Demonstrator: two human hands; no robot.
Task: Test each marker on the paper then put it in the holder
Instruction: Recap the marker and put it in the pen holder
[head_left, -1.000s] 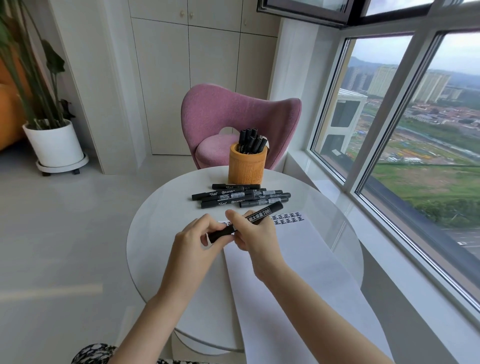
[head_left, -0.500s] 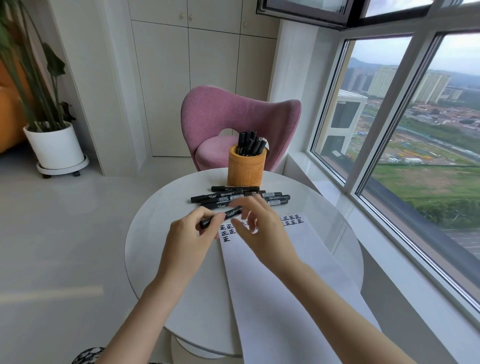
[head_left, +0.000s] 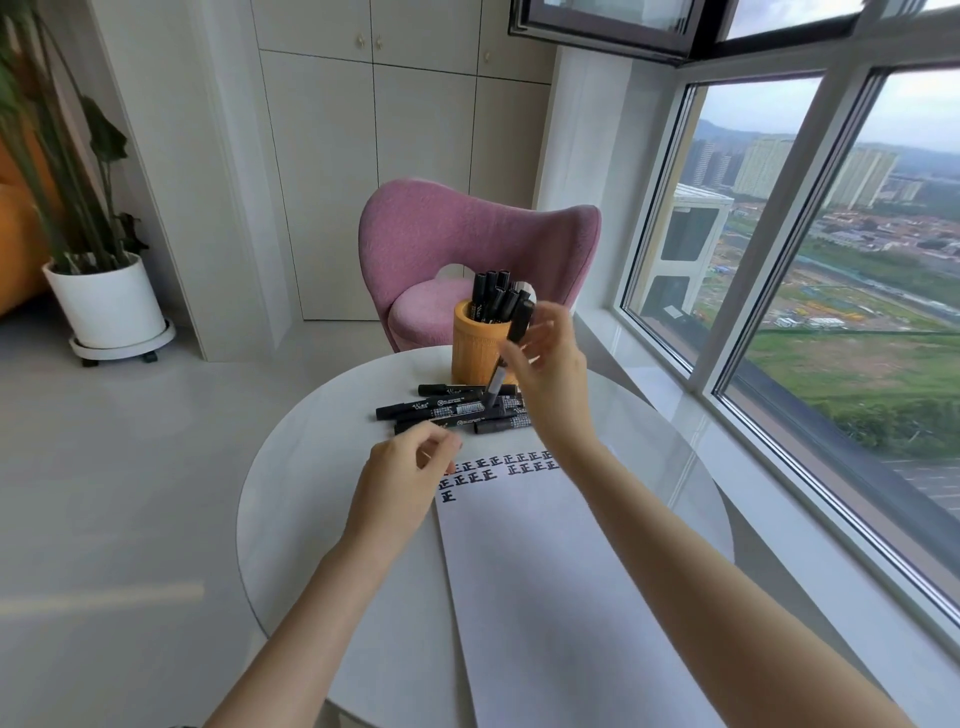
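Note:
My right hand (head_left: 550, 374) holds a black marker (head_left: 511, 345) nearly upright, right in front of the wooden holder (head_left: 475, 345), which has several black markers standing in it. Several more black markers (head_left: 441, 408) lie in a loose pile on the round white table (head_left: 311, 467), between the holder and the paper. My left hand (head_left: 402, 480) hovers over the top left corner of the long white paper (head_left: 545, 597), fingers loosely curled with nothing in them. Rows of black test marks (head_left: 498, 467) run across the top of the paper.
A pink armchair (head_left: 431, 244) stands just behind the table. A big window (head_left: 810, 270) fills the right side. A potted plant in a white pot (head_left: 106, 306) stands on the floor at the far left, in front of white cabinets.
My right hand took the marker out of both hands' grip and carried it up and away to the holder. My left hand let go and stayed low over the paper.

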